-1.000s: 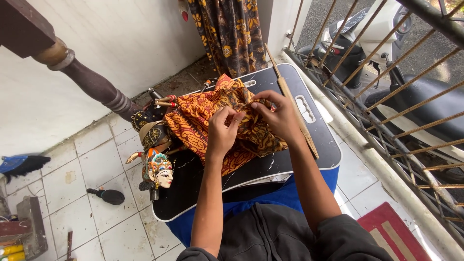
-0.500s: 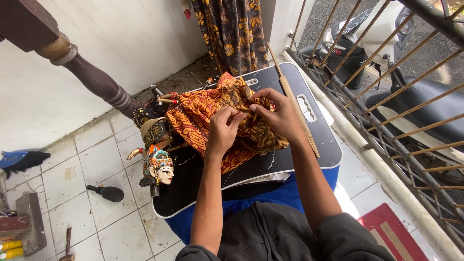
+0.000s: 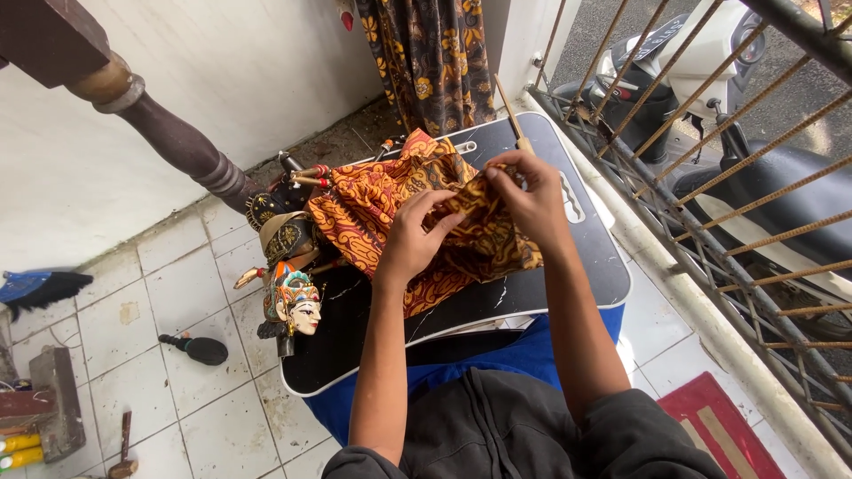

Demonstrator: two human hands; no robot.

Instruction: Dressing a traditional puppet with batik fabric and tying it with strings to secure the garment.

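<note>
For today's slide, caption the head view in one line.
Both hands, left hand and right hand, pinch batik cloth of a puppet on a black lap table.

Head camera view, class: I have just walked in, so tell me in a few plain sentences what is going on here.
A seated person works with both bare hands on the orange patterned cloth of a rod puppet lying across a black lap tray. The left hand and right hand pinch a fold of the cloth between their fingers, near its middle. The puppet's painted head rests at the tray's left edge. A thin wooden rod lies at the far side of the tray.
</note>
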